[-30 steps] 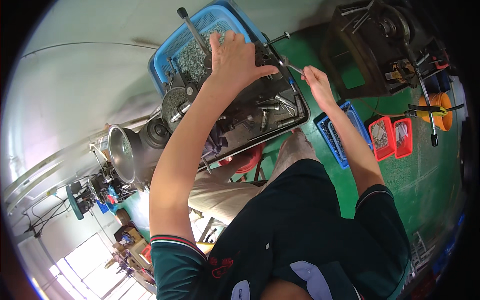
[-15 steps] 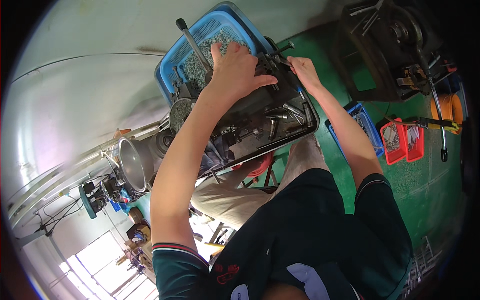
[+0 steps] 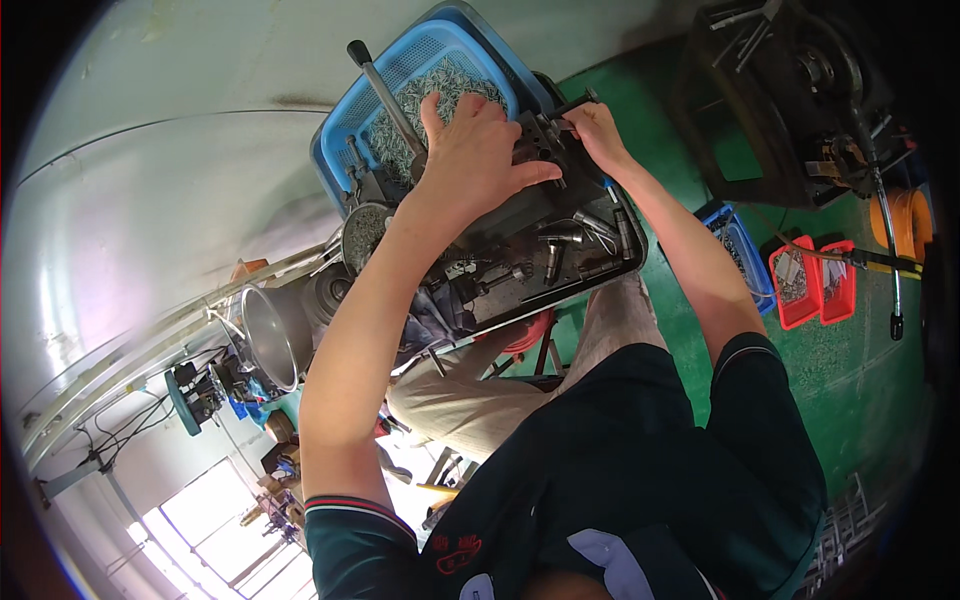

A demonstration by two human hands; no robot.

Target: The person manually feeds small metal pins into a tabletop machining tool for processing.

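Note:
My left hand [image 3: 472, 150] is open, its fingers apart above a heap of small silvery metal pins [image 3: 440, 85] in a blue perforated basket [image 3: 412, 55]. Its thumb stretches right, over a dark metal machine fixture [image 3: 535, 140]. At the far right end of that fixture, my right hand [image 3: 598, 135] is closed with the fingertips pinched. What it grips there is small and mostly hidden. A dark bolt [image 3: 578, 101] sticks out just beyond those fingers. Left of my left hand, a lever with a black knob [image 3: 385, 95] rises over the basket.
The machine's black tray [image 3: 560, 290] holds several metal tools and sockets [image 3: 553, 258]. A steel bowl [image 3: 277, 338] stands at left. On the green floor at right are a blue basket [image 3: 740, 255], two red bins [image 3: 795, 290] and another dark machine [image 3: 800, 110] with a long lever [image 3: 885, 250].
My right hand has shifted slightly left and up, closer in against the fixture. My left hand stays over the basket, nearly unmoved. The whole view has shifted a little.

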